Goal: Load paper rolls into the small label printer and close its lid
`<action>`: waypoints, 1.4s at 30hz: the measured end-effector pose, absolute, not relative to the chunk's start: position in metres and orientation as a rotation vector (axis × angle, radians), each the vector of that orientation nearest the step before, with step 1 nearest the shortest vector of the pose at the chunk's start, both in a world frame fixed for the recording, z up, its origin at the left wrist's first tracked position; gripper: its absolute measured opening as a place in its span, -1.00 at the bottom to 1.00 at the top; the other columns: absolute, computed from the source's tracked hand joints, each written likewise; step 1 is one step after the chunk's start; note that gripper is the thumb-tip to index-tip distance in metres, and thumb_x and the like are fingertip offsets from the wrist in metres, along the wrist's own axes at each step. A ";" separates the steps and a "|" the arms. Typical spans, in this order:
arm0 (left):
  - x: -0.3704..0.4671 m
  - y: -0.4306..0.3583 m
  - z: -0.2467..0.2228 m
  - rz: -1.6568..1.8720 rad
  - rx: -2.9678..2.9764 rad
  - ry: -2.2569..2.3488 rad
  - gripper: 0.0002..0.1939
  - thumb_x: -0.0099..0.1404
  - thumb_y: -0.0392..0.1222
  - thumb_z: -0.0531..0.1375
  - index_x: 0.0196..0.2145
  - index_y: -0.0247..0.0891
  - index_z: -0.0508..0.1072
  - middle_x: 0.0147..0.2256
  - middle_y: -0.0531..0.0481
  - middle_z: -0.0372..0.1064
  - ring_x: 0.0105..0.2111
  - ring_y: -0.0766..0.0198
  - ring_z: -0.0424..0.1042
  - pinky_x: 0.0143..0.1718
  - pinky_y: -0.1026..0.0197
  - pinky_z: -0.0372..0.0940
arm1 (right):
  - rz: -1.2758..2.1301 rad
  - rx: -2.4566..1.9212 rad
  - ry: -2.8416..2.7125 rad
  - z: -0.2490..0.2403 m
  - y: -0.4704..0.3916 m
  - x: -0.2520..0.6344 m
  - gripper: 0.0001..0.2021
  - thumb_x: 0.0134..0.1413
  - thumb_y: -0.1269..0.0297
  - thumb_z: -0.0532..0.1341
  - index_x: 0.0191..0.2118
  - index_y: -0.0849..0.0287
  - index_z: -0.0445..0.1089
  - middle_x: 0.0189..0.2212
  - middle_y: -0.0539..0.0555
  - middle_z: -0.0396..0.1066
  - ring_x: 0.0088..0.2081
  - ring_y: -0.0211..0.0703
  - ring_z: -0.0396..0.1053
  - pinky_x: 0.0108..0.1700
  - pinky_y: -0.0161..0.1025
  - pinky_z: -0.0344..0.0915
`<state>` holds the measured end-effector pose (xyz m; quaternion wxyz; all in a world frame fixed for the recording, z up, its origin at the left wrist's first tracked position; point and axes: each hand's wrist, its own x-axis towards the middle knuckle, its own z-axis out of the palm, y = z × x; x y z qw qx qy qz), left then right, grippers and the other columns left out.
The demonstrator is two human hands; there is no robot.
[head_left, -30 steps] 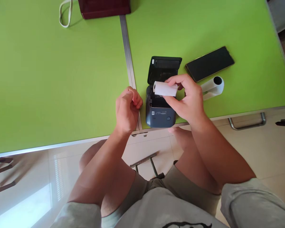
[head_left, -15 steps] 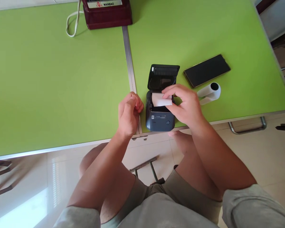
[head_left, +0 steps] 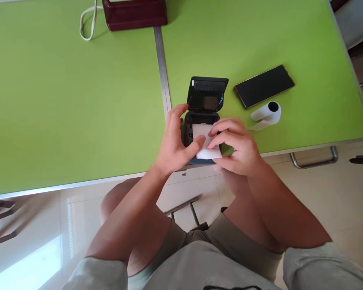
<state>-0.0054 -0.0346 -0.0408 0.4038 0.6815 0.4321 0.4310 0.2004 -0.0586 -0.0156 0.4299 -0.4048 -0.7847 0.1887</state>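
Note:
A small dark portable printer (head_left: 188,139) stands at the table's near edge with its lid (head_left: 207,93) tipped back. A white paper strip (head_left: 202,130) lies across its open bay and hangs over the front, covering the front panel. My right hand (head_left: 237,146) grips the strip's right side between fingers and thumb. On the printer's left side is my left hand (head_left: 177,143), fingers stretched toward the lid hinge and apart from the thumb. That thumb's tip rests on the paper or just above it; I cannot tell which.
Right of the printer lie a dark phone (head_left: 264,85) and a partly unrolled white paper roll (head_left: 274,114). A dark red object (head_left: 136,15) with a white cord (head_left: 93,24) stands at the back. A metal strip (head_left: 161,64) crosses the green table (head_left: 63,92).
The paper strip now reaches farther toward me, over the printer's front. My right hand has moved nearer with it. My left hand has gone from curled to spread, its thumb coming over the paper.

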 end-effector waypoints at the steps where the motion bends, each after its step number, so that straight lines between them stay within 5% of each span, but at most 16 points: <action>1: -0.006 -0.034 -0.043 1.054 1.785 1.073 -0.16 0.33 0.43 0.22 0.36 -0.06 0.15 0.37 -0.23 0.12 0.41 -0.14 0.16 0.36 -0.11 0.23 | 0.487 -1.016 -1.990 -0.016 -0.061 0.203 -0.91 0.03 0.29 0.36 -0.31 -0.06 0.49 -0.19 0.04 0.55 -0.03 0.11 0.50 0.07 0.19 0.39; 4: -0.008 -0.033 -0.049 1.028 1.852 1.023 -0.04 0.34 0.44 0.21 0.47 -0.04 -0.02 0.47 -0.26 -0.08 0.47 -0.22 0.05 0.44 -0.16 0.15 | 0.546 -0.918 -1.971 -0.017 -0.060 0.209 -0.91 0.17 0.10 0.30 -0.26 -0.07 0.50 -0.19 0.05 0.49 -0.01 0.10 0.47 0.13 0.22 0.37; 7: -0.010 -0.032 -0.054 1.023 1.853 1.007 0.02 0.32 0.46 0.22 0.50 0.00 -0.08 0.51 -0.24 -0.18 0.48 -0.24 0.04 0.46 -0.16 0.13 | 0.550 -1.002 -1.704 -0.021 -0.047 0.209 -0.85 0.26 0.15 0.22 -0.08 -0.12 0.47 -0.05 0.07 0.42 0.12 0.05 0.41 0.23 0.16 0.35; 11: -0.011 -0.032 -0.055 1.006 1.872 0.978 0.12 0.29 0.43 0.27 0.53 0.07 -0.23 0.55 -0.23 -0.31 0.50 -0.28 -0.01 0.46 -0.22 0.14 | 0.813 -1.117 -1.514 -0.033 -0.021 0.199 -0.36 0.19 0.08 0.26 0.33 -0.19 0.05 0.38 0.10 0.21 0.44 0.05 0.20 0.42 0.17 0.21; 14: -0.011 -0.034 -0.054 1.009 1.890 0.962 0.16 0.30 0.38 0.29 0.54 0.11 -0.36 0.56 -0.24 -0.37 0.51 -0.31 -0.03 0.44 -0.27 0.15 | 0.902 -1.054 -1.443 -0.039 -0.010 0.197 -0.44 0.27 -0.14 0.13 0.29 -0.19 -0.01 0.17 0.09 0.45 0.28 0.02 0.42 0.36 0.15 0.33; 17: -0.011 -0.034 -0.051 0.999 1.909 0.988 0.18 0.30 0.35 0.31 0.53 0.10 -0.38 0.56 -0.28 -0.37 0.51 -0.36 -0.05 0.42 -0.31 0.15 | 0.838 -1.055 -1.395 -0.039 -0.016 0.203 -0.53 0.28 -0.23 0.14 0.18 -0.17 0.19 -0.01 0.07 0.53 0.20 0.01 0.47 0.29 0.10 0.40; 25: -0.011 -0.034 -0.049 0.969 1.900 1.015 0.12 0.26 0.45 0.29 0.52 0.01 -0.14 0.54 -0.28 -0.20 0.49 -0.31 0.03 0.42 -0.24 0.15 | 0.853 -1.147 -1.673 -0.036 -0.038 0.204 -0.64 0.26 0.03 0.28 0.11 -0.06 0.37 0.19 0.13 0.43 0.21 0.05 0.43 0.30 0.10 0.38; 31: -0.017 -0.023 -0.045 0.971 1.711 0.988 -0.16 0.38 0.46 0.14 0.44 0.04 0.11 0.49 -0.17 0.04 0.49 -0.19 0.07 0.44 -0.18 0.16 | 0.936 -1.146 -1.811 -0.027 -0.033 0.207 -0.63 0.21 0.28 0.26 0.13 -0.06 0.36 0.21 0.09 0.43 0.26 0.03 0.38 0.33 0.07 0.36; 38: -0.022 -0.007 -0.035 0.998 1.649 1.165 -0.45 0.43 0.32 0.19 0.14 -0.13 0.51 0.22 -0.21 0.45 0.26 -0.09 0.44 0.31 -0.10 0.34 | 0.899 -1.157 -1.781 -0.036 -0.040 0.207 -0.54 0.30 0.19 0.20 0.28 -0.09 0.26 0.30 0.12 0.33 0.26 0.03 0.37 0.28 0.07 0.38; 40: -0.024 -0.014 -0.034 1.026 1.746 1.259 -0.49 0.47 0.32 0.13 0.02 -0.12 0.58 0.16 -0.18 0.49 0.22 -0.08 0.47 0.32 -0.12 0.33 | 0.721 -1.201 -1.704 -0.040 -0.045 0.208 -0.63 0.34 0.14 0.17 0.21 -0.07 0.34 0.15 0.12 0.42 0.13 0.01 0.44 0.11 -0.01 0.46; 42: -0.029 -0.023 -0.035 0.990 1.850 1.334 -0.45 0.51 0.32 0.03 0.01 -0.11 0.60 0.16 -0.18 0.49 0.28 -0.11 0.40 0.39 -0.20 0.25 | 0.538 -1.319 -1.630 -0.043 -0.050 0.209 -0.70 0.40 0.05 0.12 0.11 -0.02 0.42 -0.20 0.07 0.47 -0.18 -0.05 0.48 -0.17 -0.09 0.43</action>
